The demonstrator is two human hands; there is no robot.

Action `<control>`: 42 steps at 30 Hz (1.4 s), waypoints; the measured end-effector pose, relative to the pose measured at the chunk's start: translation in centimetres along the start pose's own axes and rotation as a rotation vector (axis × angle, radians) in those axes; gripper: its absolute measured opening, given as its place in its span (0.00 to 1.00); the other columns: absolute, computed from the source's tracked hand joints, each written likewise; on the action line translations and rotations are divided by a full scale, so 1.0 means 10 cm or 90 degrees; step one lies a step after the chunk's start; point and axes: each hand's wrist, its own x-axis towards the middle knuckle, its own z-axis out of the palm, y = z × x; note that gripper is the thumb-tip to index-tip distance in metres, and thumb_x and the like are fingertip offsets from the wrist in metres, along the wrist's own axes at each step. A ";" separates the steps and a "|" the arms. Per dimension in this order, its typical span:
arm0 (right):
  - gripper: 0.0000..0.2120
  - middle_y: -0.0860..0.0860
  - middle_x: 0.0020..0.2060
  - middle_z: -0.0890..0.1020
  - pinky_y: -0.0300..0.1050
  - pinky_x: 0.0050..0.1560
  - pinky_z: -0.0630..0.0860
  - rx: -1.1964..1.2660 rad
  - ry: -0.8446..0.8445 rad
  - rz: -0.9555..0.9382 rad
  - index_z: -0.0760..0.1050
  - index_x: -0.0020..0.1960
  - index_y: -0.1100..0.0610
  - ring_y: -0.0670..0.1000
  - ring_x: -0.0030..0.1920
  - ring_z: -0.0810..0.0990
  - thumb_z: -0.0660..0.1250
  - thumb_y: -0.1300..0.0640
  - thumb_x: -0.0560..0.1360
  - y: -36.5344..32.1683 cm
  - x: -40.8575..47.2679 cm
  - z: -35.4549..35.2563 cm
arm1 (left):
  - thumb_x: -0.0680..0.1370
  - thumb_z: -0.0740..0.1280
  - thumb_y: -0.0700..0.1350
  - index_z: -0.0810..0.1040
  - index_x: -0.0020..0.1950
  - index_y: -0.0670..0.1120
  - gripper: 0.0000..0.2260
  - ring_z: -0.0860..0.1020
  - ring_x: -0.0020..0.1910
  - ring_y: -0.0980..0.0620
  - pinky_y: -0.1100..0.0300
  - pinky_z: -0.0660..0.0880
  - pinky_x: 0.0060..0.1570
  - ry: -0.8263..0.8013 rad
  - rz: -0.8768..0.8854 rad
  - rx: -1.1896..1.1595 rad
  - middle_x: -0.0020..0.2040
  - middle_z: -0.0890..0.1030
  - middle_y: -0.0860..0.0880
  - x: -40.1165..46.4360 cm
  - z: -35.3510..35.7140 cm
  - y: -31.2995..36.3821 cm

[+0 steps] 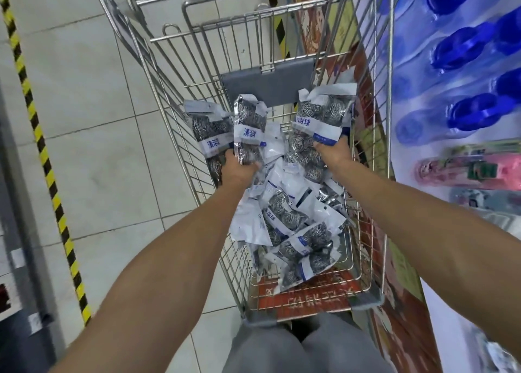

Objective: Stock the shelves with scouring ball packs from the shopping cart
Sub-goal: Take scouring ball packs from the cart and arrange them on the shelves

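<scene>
Left hand [239,165] fingers curled round two scouring ball packs [249,127], right hand [332,152] fingers gripping another pack [321,118], all raised above the loose pile [296,220] in the wire shopping cart [363,231]. Blue "清洁球" on white labels. Pale tiled floor [112,147], yellow-black hazard tape [42,147] left, blue bottles [462,51] right.

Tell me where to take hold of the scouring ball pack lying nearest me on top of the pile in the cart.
Grip the scouring ball pack by its flat white header end, coming straight down from above. It lies on top of the pile in the shopping cart, and the ball end looks bulgy and harder to pinch. Both the left hand and right hand already hold packs.
</scene>
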 end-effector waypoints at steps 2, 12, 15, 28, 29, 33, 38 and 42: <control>0.30 0.54 0.63 0.79 0.51 0.66 0.74 0.021 -0.004 0.002 0.64 0.73 0.58 0.56 0.62 0.78 0.75 0.54 0.78 0.04 0.00 0.02 | 0.78 0.75 0.44 0.68 0.77 0.49 0.29 0.80 0.54 0.48 0.59 0.74 0.47 0.012 0.007 0.024 0.61 0.78 0.48 -0.01 -0.01 -0.04; 0.21 0.53 0.63 0.82 0.48 0.63 0.73 0.134 -0.020 -0.004 0.75 0.71 0.57 0.54 0.62 0.78 0.73 0.58 0.79 0.05 -0.08 -0.03 | 0.80 0.70 0.36 0.73 0.73 0.45 0.21 0.84 0.51 0.48 0.50 0.83 0.51 -0.033 -0.028 -0.120 0.57 0.83 0.46 -0.26 -0.17 -0.12; 0.21 0.48 0.55 0.82 0.44 0.59 0.70 0.176 -0.031 -0.039 0.76 0.70 0.55 0.50 0.58 0.78 0.74 0.58 0.78 0.10 -0.25 -0.17 | 0.80 0.70 0.36 0.75 0.68 0.46 0.18 0.85 0.52 0.47 0.52 0.84 0.45 -0.046 -0.012 -0.142 0.58 0.84 0.45 -0.39 -0.24 -0.21; 0.22 0.54 0.58 0.83 0.53 0.53 0.79 0.442 -0.128 -0.061 0.74 0.68 0.59 0.56 0.60 0.80 0.72 0.65 0.76 0.37 -1.61 -1.20 | 0.74 0.76 0.37 0.77 0.65 0.49 0.21 0.83 0.61 0.46 0.37 0.72 0.69 -0.167 0.118 -0.252 0.57 0.87 0.49 -1.39 -0.74 -0.30; 0.21 0.55 0.56 0.83 0.54 0.54 0.78 0.449 -0.130 -0.070 0.74 0.68 0.61 0.58 0.60 0.79 0.72 0.65 0.76 0.42 -1.73 -1.27 | 0.74 0.76 0.39 0.77 0.66 0.49 0.21 0.83 0.63 0.44 0.35 0.71 0.70 -0.191 0.127 -0.260 0.59 0.87 0.48 -1.47 -0.78 -0.30; 0.22 0.59 0.53 0.85 0.61 0.62 0.76 0.494 -0.117 -0.098 0.79 0.64 0.61 0.61 0.56 0.83 0.77 0.59 0.71 0.66 -2.16 -1.46 | 0.72 0.81 0.46 0.73 0.73 0.49 0.32 0.80 0.66 0.37 0.31 0.73 0.68 -0.240 0.117 -0.320 0.66 0.83 0.42 -1.75 -0.87 -0.35; 0.41 0.61 0.57 0.86 0.63 0.56 0.83 0.539 -0.085 -0.111 0.78 0.66 0.58 0.64 0.57 0.86 0.88 0.47 0.58 1.02 -2.68 -1.59 | 0.68 0.83 0.59 0.77 0.70 0.49 0.34 0.80 0.66 0.37 0.31 0.71 0.69 -0.268 0.156 -0.304 0.63 0.84 0.41 -2.14 -0.89 -0.43; 0.42 0.64 0.59 0.84 0.66 0.59 0.81 0.576 -0.085 -0.113 0.78 0.66 0.59 0.66 0.58 0.85 0.89 0.50 0.56 1.31 -3.05 -1.70 | 0.67 0.84 0.54 0.75 0.71 0.48 0.36 0.80 0.66 0.36 0.32 0.72 0.69 -0.313 0.150 -0.299 0.65 0.83 0.40 -2.38 -0.90 -0.55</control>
